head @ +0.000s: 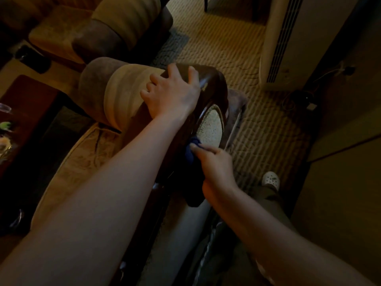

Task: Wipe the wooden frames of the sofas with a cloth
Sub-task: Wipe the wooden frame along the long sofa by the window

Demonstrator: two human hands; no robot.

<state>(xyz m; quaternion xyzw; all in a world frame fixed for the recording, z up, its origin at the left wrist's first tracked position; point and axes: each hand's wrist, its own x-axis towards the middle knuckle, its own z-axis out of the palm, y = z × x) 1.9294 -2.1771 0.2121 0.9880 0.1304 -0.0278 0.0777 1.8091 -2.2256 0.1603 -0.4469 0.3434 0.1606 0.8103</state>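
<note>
The near sofa's dark wooden frame [214, 87] curves over the top of its back, glossy and almost black. My left hand [171, 91] rests on the top of that frame beside a beige bolster cushion [123, 93], fingers spread and bent over the wood. Lower down, my right hand [214, 168] grips a dark blue cloth [191, 159] and presses it against the frame's outer edge, next to a pale speckled upholstery panel [210, 126]. The cloth hangs down below my palm.
A second sofa [115, 32] with beige and brown cushions stands at the upper left. A dark wooden coffee table [24, 112] holding small items sits at the left. Ribbed carpet [226, 44] covers the floor; a standing air conditioner [284, 38] is at the right. My white shoe [270, 178] is beside the sofa.
</note>
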